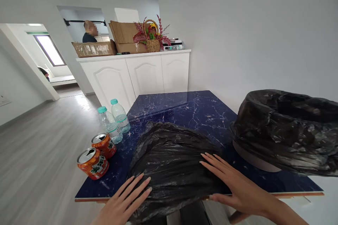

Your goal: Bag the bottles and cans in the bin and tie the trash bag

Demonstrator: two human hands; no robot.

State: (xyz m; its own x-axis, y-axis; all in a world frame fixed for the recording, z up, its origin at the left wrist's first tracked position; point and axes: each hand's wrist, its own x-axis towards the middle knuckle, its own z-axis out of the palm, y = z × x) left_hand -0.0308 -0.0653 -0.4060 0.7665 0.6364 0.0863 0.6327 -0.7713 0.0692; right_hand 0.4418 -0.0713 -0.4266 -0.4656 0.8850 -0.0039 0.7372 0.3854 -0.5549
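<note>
A black plastic bag (174, 158) lies spread across the front of the dark blue marbled table, its near edge hanging over the table's front. My left hand (129, 197) rests on the bag's near left part, fingers stretched out and apart. On the bag's right side lies my right hand (227, 179), its fingers extended flat and its thumb near the table edge. Neither hand is closed around the plastic. To the right stands a bin (253, 160) with a black liner (290, 137) folded over its rim.
Two orange cans (93, 165) and two water bottles (109, 124) stand along the left edge of the table (195, 109). Behind it, a white cabinet (145, 74) carries cardboard boxes (95, 48) and a flower basket (153, 45). A person (90, 32) is visible beyond the wall opening.
</note>
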